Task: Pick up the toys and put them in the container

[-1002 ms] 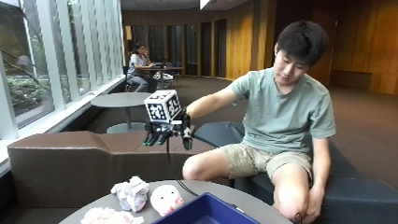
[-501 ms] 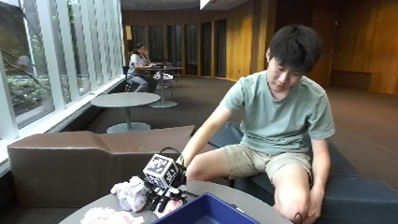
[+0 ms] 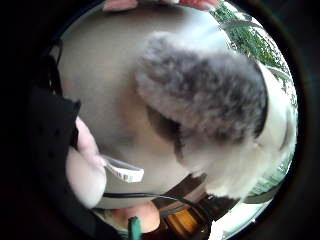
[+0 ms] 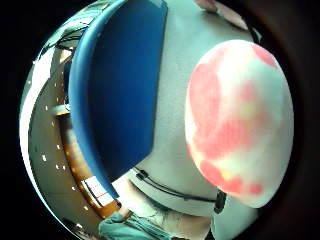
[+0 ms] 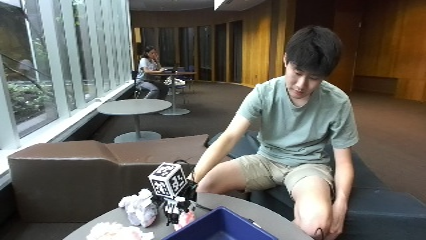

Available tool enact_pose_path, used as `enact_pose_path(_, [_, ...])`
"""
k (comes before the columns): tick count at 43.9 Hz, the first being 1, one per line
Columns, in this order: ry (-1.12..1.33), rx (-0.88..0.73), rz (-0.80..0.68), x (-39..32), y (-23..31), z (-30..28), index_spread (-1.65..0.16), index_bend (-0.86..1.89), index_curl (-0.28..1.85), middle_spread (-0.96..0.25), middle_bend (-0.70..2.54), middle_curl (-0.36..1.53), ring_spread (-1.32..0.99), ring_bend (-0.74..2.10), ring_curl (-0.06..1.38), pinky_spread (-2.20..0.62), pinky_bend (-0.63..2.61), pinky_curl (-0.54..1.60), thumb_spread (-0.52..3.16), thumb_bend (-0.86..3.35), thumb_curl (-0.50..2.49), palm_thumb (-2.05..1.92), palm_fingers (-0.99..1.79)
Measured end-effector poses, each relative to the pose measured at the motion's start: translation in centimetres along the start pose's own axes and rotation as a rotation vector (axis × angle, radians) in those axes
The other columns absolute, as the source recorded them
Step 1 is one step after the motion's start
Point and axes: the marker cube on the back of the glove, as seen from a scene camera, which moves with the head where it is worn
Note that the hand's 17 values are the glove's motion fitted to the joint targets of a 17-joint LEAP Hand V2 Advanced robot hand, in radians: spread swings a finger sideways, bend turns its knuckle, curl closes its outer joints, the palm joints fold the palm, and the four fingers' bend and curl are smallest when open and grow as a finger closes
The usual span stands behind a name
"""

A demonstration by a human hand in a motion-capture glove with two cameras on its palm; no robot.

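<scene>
Beside the blue container (image 5: 223, 229), pink toy (image 5: 187, 218) under gloved right hand's (image 5: 178, 202) fingers

Materials & finish: soft toys, plastic bin, matt table

Grey toy (image 3: 205, 95): shaggy fuzzy plush w/ paper tag. Pink-and-white toy (image 4: 240, 125): smooth rounded plush, short nap, at 3 o'clock of blue container (image 4: 120, 85); container looks smooth semi-gloss plastic. Table (image 5: 266, 210): matt grey, smooth. Right hand (image 5: 178, 202): black matt cloth glove. White toy (image 5: 138, 206): crinkly fluffy plush.
</scene>
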Motion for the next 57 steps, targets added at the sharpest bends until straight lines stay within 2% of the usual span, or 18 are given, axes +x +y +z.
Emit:
enact_pose_path(1, [-0.004, -0.010, 0.008, 0.2, 0.2, -0.2, -0.28, 0.27, 0.12, -0.18, 0.66, 0.39, -0.33, 1.11, 0.56, -0.28, 1.07, 0.43, 1.09, 0.25, 0.59, 0.73, 0.86])
enact_pose_path(2, [-0.008, -0.020, 0.015, 0.3, 0.4, -0.6, -0.30, 0.36, 0.15, -0.18, 0.77, 0.45, -0.34, 1.17, 0.60, -0.29, 1.07, 0.45, 1.06, 0.24, 0.61, 0.73, 1.04])
enact_pose_path(11, [0.059, 0.000, 0.040, 0.0, 2.3, -9.5, -0.38, 0.61, 0.21, -0.25, 1.01, 0.58, -0.40, 1.26, 0.68, -0.34, 1.05, 0.49, 0.83, 0.24, 0.73, 0.76, 1.05])
enact_pose_path(25, [0.150, 0.258, 0.032, -3.4, 6.3, -26.6, -0.45, 0.91, 0.35, -0.27, 1.16, 0.74, -0.43, 1.36, 0.75, -0.36, 1.13, 0.57, 0.52, 0.20, 0.87, 0.75, 0.94])
enact_pose_path(34, [0.205, 0.366, -0.001, -8.3, 7.6, -33.3, -0.46, 1.02, 0.44, -0.27, 1.22, 0.81, -0.43, 1.42, 0.78, -0.36, 1.19, 0.62, 0.38, 0.18, 0.94, 0.73, 0.87])
enact_pose_path(45, [0.223, 0.410, -0.093, -16.1, 6.7, -35.4, -0.45, 1.09, 0.57, -0.26, 1.28, 0.87, -0.42, 1.49, 0.81, -0.36, 1.25, 0.67, 0.25, 0.17, 1.02, 0.73, 0.79])
enact_pose_path(57, [0.244, 0.387, -0.192, -25.0, 3.5, -31.5, -0.44, 1.11, 0.71, -0.25, 1.32, 0.92, -0.41, 1.55, 0.81, -0.35, 1.32, 0.70, 0.17, 0.15, 1.07, 0.72, 0.72])
